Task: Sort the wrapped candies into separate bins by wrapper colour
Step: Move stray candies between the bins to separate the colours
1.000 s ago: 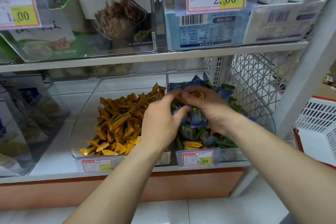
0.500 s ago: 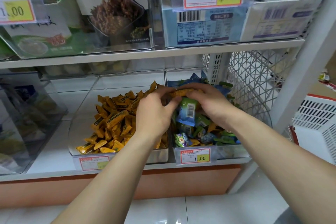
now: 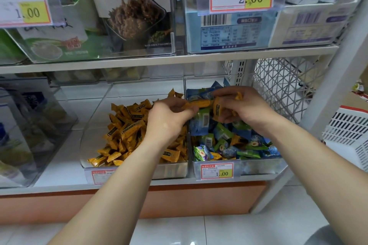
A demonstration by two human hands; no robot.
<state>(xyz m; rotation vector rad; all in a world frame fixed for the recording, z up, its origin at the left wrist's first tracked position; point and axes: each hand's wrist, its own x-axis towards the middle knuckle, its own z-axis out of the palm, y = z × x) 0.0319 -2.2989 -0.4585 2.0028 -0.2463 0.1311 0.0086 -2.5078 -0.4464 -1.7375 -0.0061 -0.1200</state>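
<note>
Candies, yellow (image 3: 218, 108), gripped in right hand (image 3: 247, 111) above right bin (image 3: 258, 167). Pinched 1 more yellow candy (image 3: 199, 104) in left hand (image 3: 169, 119), over the divider between bins.

Against 0.5 s ago: hands drawn apart, no longer touching, with the pinched candy spanning the gap. More yellow showing in right hand. Green candy (image 3: 203, 120) beneath, unmoved.

Could not tell the count inside right palm, hidden by curled fingers (image 3: 225, 92). Left fingertips mostly turned away behind the knuckles. Print on price tag (image 3: 217, 171) blurred. Part of yellow pile (image 3: 127, 129) in left bin (image 3: 93, 137) covered by left forearm (image 3: 119, 175).

Both hands closed on candy. Blue and green candies (image 3: 229, 141) mixed in right bin, a few yellow among them.
</note>
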